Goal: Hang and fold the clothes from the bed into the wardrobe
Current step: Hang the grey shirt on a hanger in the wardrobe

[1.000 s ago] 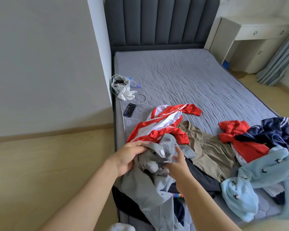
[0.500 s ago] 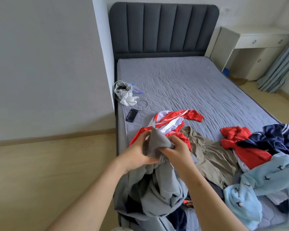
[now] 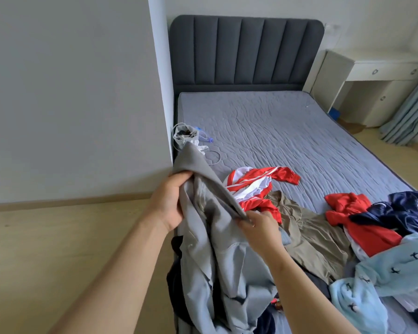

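Observation:
A grey garment (image 3: 212,256) is lifted above the near left corner of the bed (image 3: 287,131). My left hand (image 3: 171,198) grips its upper edge, and my right hand (image 3: 258,227) pinches the same edge lower down to the right. The rest of the grey cloth hangs down over the bed's corner. Behind it lie a red-and-white striped top (image 3: 256,184) and a khaki garment (image 3: 309,232). To the right sit a red piece (image 3: 355,215), a navy piece (image 3: 401,210) and a light blue fleece with small dark figures (image 3: 381,280). No wardrobe is in view.
A small white bag with cables (image 3: 186,137) lies by the bed's left edge near a wall corner (image 3: 159,92). A dark padded headboard (image 3: 246,51) stands at the back. A white desk (image 3: 377,78) and blue curtain (image 3: 413,109) are at right. Wooden floor (image 3: 70,249) lies left.
Both hands have raised the grey garment higher and drawn apart along its edge, the left going up-left. A phone seen earlier on the mattress is now hidden behind the cloth.

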Motion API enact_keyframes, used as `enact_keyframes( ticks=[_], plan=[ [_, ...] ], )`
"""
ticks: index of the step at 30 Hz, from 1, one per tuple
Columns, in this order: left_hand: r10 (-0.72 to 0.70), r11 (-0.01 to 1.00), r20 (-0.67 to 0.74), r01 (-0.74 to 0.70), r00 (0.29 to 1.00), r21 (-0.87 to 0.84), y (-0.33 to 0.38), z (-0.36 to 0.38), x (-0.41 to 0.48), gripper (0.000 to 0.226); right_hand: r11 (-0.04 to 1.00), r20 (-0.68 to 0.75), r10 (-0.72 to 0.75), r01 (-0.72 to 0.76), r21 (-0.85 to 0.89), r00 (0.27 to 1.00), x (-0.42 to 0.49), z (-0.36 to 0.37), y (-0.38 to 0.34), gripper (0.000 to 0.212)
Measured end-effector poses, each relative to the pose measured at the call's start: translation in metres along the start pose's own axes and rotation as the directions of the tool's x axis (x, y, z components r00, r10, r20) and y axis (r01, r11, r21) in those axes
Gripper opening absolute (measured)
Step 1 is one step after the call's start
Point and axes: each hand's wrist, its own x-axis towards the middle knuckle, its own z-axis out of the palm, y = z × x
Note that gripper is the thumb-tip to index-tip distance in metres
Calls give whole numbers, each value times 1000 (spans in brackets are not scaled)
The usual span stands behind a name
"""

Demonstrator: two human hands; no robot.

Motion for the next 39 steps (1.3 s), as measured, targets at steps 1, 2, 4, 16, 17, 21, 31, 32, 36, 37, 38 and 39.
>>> enact_keyframes(
  ticks=[1, 2, 4, 16, 17, 21, 31, 32, 36, 37, 38, 39],
  plan=[
    [20, 1000, -36, -21, 999, -21, 10, -2, 0, 26, 999, -97, -33, 36, 31, 995, 3, -8, -8, 13],
    [49, 998, -60, -51, 997, -30, 22, -4, 0, 26, 994, -182, -54, 71, 87, 982, 7, -17, -19, 13],
    [127, 991, -103, -131, 987, -36, 48, -4, 1, 24, 973, -329, -105, 166, 160, 938, 10, -43, -51, 13],
    [625, 768, -15, -618, 781, -168, 176, 45, -29, 35, 520, -816, -367, 826, 219, 448, -17, -177, -222, 13],
    [627, 774, 0, -623, 779, -116, 175, 42, -27, 34, 576, -790, -379, 791, 206, 482, -15, -176, -216, 11],
    [436, 892, -180, -397, 882, 217, 128, 12, -3, 10, 900, -446, -304, 407, 155, 842, 7, -136, -156, 30],
    [181, 694, -379, 155, 907, 703, 29, -85, -5, 20, 990, 162, -134, 137, -13, 978, 6, -40, -61, 4],
    [219, 688, -384, 137, 897, 712, 30, -91, -8, 16, 988, 156, -146, 152, -24, 977, 7, -35, -62, 2],
    [345, 731, -476, 86, 809, 677, 35, -106, -37, 8, 969, 145, -235, 243, -41, 961, 8, -12, -77, 18],
    [367, 738, -508, 88, 780, 669, 37, -112, -47, 10, 962, 152, -266, 273, -28, 952, 8, -6, -83, 20],
    [384, 743, -540, 96, 749, 662, 39, -119, -59, 10, 953, 160, -297, 303, -12, 941, 5, 1, -90, 24],
    [399, 751, -577, 106, 713, 651, 40, -126, -72, 10, 942, 172, -331, 335, 9, 928, 3, 9, -97, 30]
  ],
)
